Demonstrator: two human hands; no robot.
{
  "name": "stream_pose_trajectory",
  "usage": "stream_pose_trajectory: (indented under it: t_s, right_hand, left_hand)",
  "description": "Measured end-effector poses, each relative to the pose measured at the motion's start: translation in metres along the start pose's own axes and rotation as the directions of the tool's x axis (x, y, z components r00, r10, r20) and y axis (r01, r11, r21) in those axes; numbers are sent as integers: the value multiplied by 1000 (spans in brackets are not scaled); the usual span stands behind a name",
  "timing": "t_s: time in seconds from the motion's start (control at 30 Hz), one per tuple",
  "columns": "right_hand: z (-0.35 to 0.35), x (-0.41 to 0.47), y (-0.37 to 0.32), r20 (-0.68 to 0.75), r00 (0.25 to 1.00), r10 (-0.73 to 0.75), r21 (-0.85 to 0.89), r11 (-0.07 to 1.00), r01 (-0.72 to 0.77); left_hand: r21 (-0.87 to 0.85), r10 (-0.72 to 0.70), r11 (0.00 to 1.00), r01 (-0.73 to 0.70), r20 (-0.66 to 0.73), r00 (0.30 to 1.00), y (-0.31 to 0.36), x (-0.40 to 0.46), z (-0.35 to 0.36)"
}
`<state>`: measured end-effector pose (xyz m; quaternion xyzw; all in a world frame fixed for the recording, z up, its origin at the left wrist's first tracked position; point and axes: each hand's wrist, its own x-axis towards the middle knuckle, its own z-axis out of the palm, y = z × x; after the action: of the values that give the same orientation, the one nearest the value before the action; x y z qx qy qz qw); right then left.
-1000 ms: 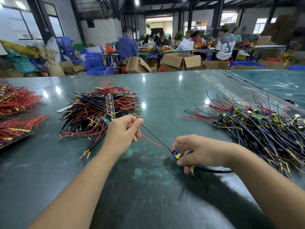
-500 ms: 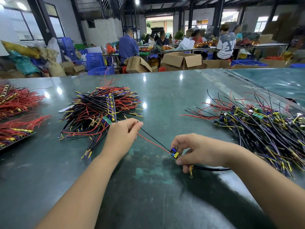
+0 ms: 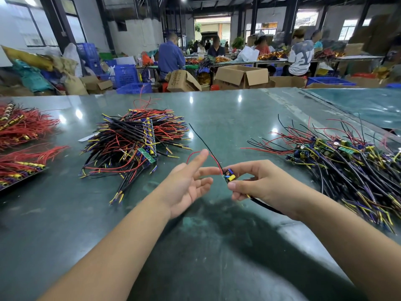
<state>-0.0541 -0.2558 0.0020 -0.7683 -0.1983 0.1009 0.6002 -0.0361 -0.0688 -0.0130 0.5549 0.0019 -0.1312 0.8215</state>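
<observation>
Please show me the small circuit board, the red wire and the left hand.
small circuit board (image 3: 231, 177): head view, its yellow component.
red wire (image 3: 192, 152): head view, top of its loop.
left hand (image 3: 184, 187): head view, the palm.

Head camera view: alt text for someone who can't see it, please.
The right hand pinches a circuit board trailing red and black wires; the left hand is open beside it. Wire heaps flank them on a green table.

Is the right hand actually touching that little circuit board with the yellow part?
Touching. The head view shows the right hand pinching the board, thumb below and fingertips above it, with no gap.
</observation>
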Motion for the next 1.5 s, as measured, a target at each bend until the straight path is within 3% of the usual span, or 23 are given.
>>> stream_pose_trajectory:
  t_s: [0.17, 0.3, 0.4, 0.47, 0.57, 0.63, 0.7, 0.77, 0.83, 0.93, 1.0, 1.1, 1.23, 1.4, 1.5]
  right_hand:
    - [4, 2, 4, -86, 996, 15, -67, 998, -21]
    - [5, 3, 6, -107, 994, 26, -50, 998, -32]
    - [3, 2, 8, -93, 993, 68, -169, 982, -83]
    - [2, 2, 7, -76, 994, 79, -221, 971, -94]
    - [1, 2, 6, -79, 995, 57, -228, 971, -74]
    - [-1, 2, 6, -97, 994, 43, -201, 978, -61]
    - [-2, 2, 6, -115, 993, 23, -205, 978, -46]
    - [-1, 2, 7, -146, 989, -6, -204, 979, -25]
    - [2, 3, 6, -183, 983, -31, -158, 987, 2]
    - [6, 4, 7, -193, 980, -42, -97, 995, 23]
    - [9, 4, 7, -179, 983, -31, -89, 996, 15]
    - [12, 2, 5, -142, 989, 26, 45, 999, -20]
    - [8, 2, -2, -151, 984, 92, 241, 969, -54]
    - [4, 0, 0, -68, 998, 14, 28, 1000, -12]
    - [7, 2, 5, -111, 992, -56, -65, 997, 49]
  left_hand:
    - [-274, -1, 962, -2, -10, 1000, 6, -2, 1]
    - [-317, 145, 925, -209, -216, 966, 8, 2, -2]
    - [-102, 308, 928, -359, -336, 890, 12, 6, -10]
    - [176, 450, 893, -414, -337, 827, 15, 8, -19]
    - [639, 663, 653, -407, -223, 714, 18, 11, -31]
    - [719, 698, 582, -379, -204, 686, 18, 13, -33]
    - [528, 608, 751, -396, -318, 728, 20, 15, -30]
    - [114, 383, 923, -368, -382, 841, 22, 11, -25]
    - [-127, 199, 963, -237, -261, 945, 21, 4, -18]
    - [12, 86, 996, -87, 44, 995, 10, -3, -5]
    - [202, 68, 975, -93, 131, 989, -3, -3, 3]
    - [292, 148, 941, -171, 100, 984, -12, 0, 5]
    - [172, 294, 941, -291, 12, 956, -6, 2, -1]
    - [124, 373, 922, -366, -45, 927, 1, 0, 1]
    - [124, 373, 921, -369, -7, 928, 1, -2, 0]
